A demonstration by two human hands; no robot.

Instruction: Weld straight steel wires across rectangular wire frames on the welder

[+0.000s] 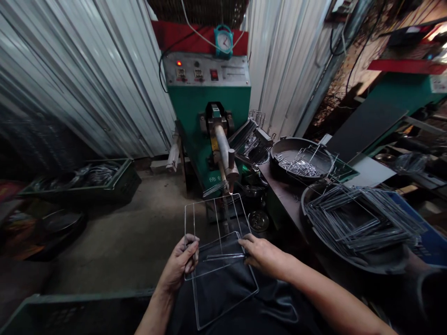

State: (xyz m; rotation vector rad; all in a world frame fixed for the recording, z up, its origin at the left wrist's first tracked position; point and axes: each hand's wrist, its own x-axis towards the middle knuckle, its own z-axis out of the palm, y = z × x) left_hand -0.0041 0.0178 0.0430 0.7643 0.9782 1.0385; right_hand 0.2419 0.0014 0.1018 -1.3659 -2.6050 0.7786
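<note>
A rectangular wire frame (217, 225) with thin cross wires is held out in front of the green welding machine (190, 111). Its far edge lies at the machine's electrode tip (230, 186), where a small glow shows. My left hand (184, 257) is closed round the frame's left side. At the right side, my right hand (260, 253) is closed on several loose thin wires (223, 257), its fingers by the frame's edge. Another wire frame (227, 311) rests on the dark apron over the lap.
Right, a round tray (307, 218) holds stacked wire frames; behind it a black pan (275, 153) holds short wires. Green crates stand at the left (134, 179) and lower left (28, 302). A teal clock (224, 41) sits on the machine.
</note>
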